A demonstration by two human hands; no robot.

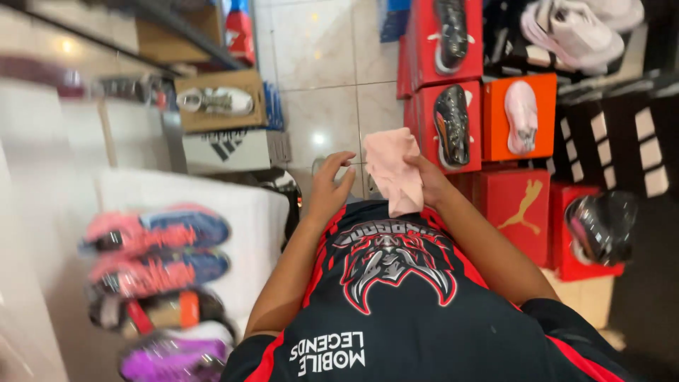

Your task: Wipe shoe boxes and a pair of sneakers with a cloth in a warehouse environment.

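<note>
my right hand (429, 180) grips a pink cloth (393, 170), left hand (329, 185) half-open and empty, shoe boxes (520, 117) beyond.

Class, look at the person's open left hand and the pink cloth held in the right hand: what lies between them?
In the head view, nothing lies between the left hand and the pink cloth; only pale floor tiles show through the gap.

Red shoeboxes (520, 205); pink-blue sneakers (159, 230)

Red (520, 212) and orange shoeboxes (495, 117) stacked at right
</note>
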